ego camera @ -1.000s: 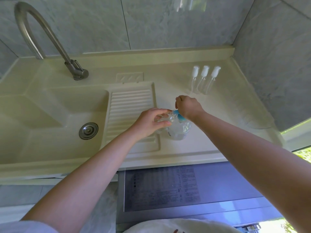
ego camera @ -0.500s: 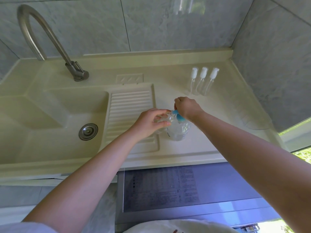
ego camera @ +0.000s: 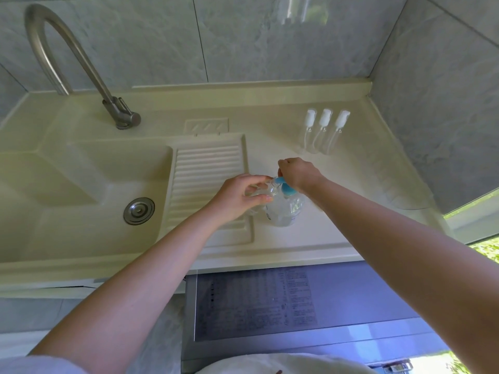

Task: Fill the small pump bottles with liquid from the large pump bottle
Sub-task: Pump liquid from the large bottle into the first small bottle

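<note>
1. One large clear pump bottle with blue pump stands just right of the ribbed washboard.
2. Right hand curls over its pump.
3. Left hand grips one small clear bottle at the spout.
4. Three small white-capped clear bottles stand behind, well apart.

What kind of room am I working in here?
Probably a laundry or utility corner: a sink with a built-in ribbed washboard, a tall faucet, and what looks like an appliance top under the counter.

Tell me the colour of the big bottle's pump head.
Light blue pump head, on the clear large bottle; the head view shows it, partly under the right hand.
</note>
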Available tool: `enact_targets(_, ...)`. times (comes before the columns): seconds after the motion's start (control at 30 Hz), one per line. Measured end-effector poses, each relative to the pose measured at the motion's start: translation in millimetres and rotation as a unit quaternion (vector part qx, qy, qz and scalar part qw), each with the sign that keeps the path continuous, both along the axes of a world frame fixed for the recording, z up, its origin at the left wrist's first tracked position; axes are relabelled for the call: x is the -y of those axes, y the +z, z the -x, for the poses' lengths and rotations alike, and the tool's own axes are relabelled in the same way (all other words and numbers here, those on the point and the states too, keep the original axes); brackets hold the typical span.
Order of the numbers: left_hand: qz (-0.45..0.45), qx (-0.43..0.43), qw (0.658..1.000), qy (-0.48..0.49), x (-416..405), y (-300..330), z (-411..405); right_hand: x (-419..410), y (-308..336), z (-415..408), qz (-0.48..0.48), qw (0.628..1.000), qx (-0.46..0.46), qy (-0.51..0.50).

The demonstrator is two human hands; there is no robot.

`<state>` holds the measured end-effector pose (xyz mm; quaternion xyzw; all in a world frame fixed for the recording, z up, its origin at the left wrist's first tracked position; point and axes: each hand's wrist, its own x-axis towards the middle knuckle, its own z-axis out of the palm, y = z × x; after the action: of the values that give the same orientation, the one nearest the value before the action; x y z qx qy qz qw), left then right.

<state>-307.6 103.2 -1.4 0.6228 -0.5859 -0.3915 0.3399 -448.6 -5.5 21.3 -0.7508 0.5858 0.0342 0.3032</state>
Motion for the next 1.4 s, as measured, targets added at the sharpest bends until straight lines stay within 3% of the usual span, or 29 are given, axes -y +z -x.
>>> enact_targets(0.2, 0.012, 0.021, 1.000, -0.006, 1, -6, -2, 4, -8, -1, 0.057, 0.998, -0.013, 0.036)
enact_targets(0.53, -0.001, 0.008, 1.000, 0.002, 1, -2, -2, 2, 2, -1, -0.006, 1.000, -0.012, 0.018)
enact_targets(0.87, 0.007, 0.018, 1.000, -0.003, 1, -2, -2, 7, -12, -1, 0.044, 0.999, -0.007, 0.014)
enact_targets(1.1, -0.009, 0.011, 1.000, 0.006, 1, -2, -1, 7, 0, -2, -0.047, 0.998, 0.025, -0.035)
enact_targets(1.4, 0.004, 0.018, 1.000, 0.002, 2, -7, -3, 5, -19, -1, 0.055, 0.998, 0.031, -0.017)
